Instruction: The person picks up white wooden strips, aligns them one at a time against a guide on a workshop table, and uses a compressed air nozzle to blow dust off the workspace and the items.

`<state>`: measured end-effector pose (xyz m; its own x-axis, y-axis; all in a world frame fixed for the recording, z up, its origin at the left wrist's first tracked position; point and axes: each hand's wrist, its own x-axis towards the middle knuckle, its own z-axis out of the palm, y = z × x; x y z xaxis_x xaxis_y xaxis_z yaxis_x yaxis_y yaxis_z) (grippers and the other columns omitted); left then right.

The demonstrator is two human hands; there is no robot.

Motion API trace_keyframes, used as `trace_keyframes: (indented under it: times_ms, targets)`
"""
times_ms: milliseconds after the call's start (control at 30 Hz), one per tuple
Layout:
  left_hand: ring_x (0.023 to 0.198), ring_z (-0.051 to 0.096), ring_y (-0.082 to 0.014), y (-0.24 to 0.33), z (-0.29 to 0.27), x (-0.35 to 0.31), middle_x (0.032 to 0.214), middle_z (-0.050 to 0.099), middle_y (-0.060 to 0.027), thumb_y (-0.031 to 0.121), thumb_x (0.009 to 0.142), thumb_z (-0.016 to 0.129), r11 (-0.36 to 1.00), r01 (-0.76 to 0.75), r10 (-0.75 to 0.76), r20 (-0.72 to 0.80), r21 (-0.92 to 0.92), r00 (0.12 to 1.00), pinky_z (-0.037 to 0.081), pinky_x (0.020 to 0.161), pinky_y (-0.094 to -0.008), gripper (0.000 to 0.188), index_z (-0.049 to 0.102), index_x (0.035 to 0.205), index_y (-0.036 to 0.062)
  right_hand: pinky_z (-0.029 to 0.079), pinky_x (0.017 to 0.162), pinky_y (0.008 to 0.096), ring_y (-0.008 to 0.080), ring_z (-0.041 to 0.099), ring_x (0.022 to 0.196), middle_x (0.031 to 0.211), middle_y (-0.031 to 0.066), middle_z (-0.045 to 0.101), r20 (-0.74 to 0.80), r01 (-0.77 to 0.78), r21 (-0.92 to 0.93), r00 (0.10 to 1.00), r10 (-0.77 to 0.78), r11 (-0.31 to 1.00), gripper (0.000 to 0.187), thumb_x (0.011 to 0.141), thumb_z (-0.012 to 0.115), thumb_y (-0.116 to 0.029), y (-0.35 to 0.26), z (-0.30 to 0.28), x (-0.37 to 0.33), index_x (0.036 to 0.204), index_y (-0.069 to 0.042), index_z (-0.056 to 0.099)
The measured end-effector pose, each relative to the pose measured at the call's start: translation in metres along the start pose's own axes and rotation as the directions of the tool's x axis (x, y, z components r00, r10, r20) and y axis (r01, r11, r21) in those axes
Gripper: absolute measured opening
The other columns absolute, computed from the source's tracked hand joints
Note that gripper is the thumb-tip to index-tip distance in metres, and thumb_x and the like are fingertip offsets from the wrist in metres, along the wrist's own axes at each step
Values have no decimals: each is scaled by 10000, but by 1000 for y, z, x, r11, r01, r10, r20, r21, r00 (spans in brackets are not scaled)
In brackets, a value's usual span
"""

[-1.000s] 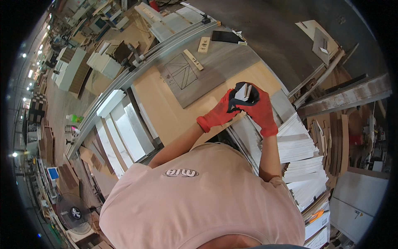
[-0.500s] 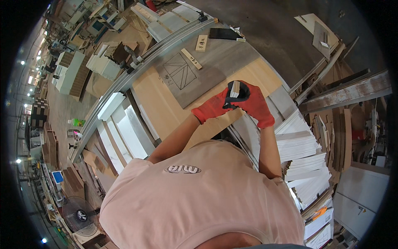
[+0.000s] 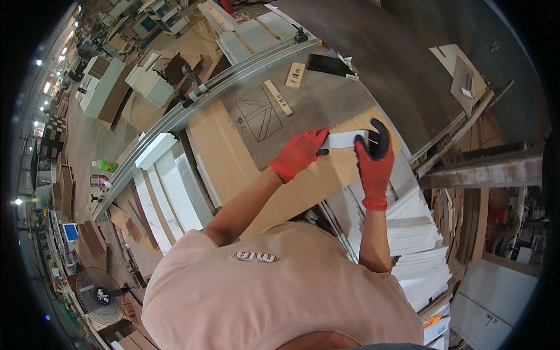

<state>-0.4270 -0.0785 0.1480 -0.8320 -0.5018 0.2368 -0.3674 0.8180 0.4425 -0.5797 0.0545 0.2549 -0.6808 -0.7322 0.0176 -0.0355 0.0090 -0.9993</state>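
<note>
White strip (image 3: 344, 140) is spanning the gap between both gloved hands, right of centre in the frame. The left hand (image 3: 300, 154) is clamping its fingers on one end; the right hand (image 3: 375, 166) is curving upright, thumb at the other end, fingers standing apart. A green bottle (image 3: 105, 165) is sitting at middle left. Dark handwriting is marking the grey board (image 3: 318, 96), upper centre.

The table (image 3: 309, 184) is showing a pale wood surface, and a grey-brown board (image 3: 332, 96) bearing a line drawing (image 3: 258, 114) is lying flat on it. On this board, a narrow wooden strip (image 3: 278, 97) is resting beside the drawing, while a wider wooden piece (image 3: 295, 76) is sitting between it and a flat black piece (image 3: 328, 66).
</note>
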Motion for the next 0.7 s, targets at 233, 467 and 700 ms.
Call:
trace_keyframes:
  times_ms: [233,467,700]
  targets:
    - [1227,517,-338,-66,-19,98,1287,555,-128,323,697,829,939,-10,-17,75,344,997,412,1014,-469,787,466,1359,99,554,628,304,170,644,742,925,71,655,-116,-71,318,987,113,946,311,849,698,12,116,-7,132,1142,-36,607]
    - [1381,376,-380,-225,-21,150,1456,447,-150,401,650,865,993,99,-93,-98,59,991,307,1131,-520,842,495,1371,171,620,690,405,241,667,813,960,114,654,-146,-206,439,944,295,874,262,780,769,-7,226,-19,282,1000,-10,628]
    - [1399,351,-404,-253,3,189,1480,435,-139,365,672,844,996,-72,75,-57,55,996,250,1153,-556,645,596,1258,262,497,668,295,148,607,726,872,63,685,-89,-223,293,962,258,930,186,768,788,-78,235,11,334,935,-42,713]
